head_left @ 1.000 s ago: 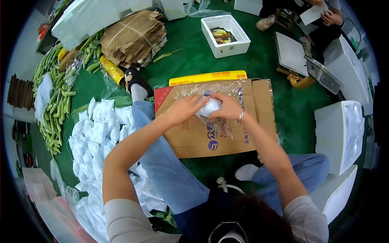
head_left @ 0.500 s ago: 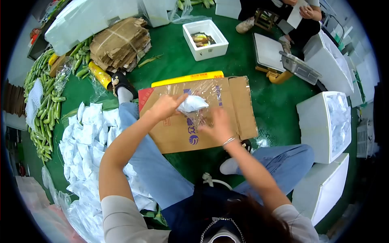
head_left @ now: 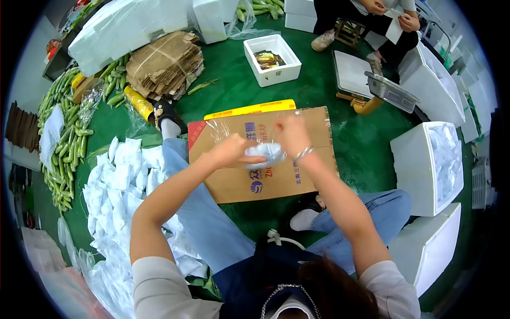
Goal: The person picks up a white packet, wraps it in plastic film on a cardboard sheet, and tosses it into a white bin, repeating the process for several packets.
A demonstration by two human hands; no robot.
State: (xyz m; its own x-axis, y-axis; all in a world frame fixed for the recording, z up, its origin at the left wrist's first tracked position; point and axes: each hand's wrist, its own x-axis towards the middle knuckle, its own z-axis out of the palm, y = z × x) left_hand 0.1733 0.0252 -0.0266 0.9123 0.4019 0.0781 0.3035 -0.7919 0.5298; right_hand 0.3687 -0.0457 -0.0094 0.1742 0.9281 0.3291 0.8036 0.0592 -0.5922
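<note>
The left hand (head_left: 229, 151) has its grip closed on the left end of a small white packet (head_left: 264, 152). The packet sits over the flat cardboard (head_left: 276, 178), just under the right hand (head_left: 292, 134). That hand's grip pinches clear wrap (head_left: 249, 127) above the packet.

Brown cardboard sheet (head_left: 297, 175) with blue print, green floor (head_left: 234, 74), yellow cling-film box (head_left: 249, 109), white packets (head_left: 119, 181)

A green floor (head_left: 366, 143) carries a flattened cardboard sheet (head_left: 297, 175) with a yellow film roll (head_left: 249, 108) just behind it. White packets (head_left: 119, 181) lie heaped at the left beside what look like green cobs (head_left: 66, 143), stacked cardboard (head_left: 164, 64) and foam boxes (head_left: 427, 167).
</note>
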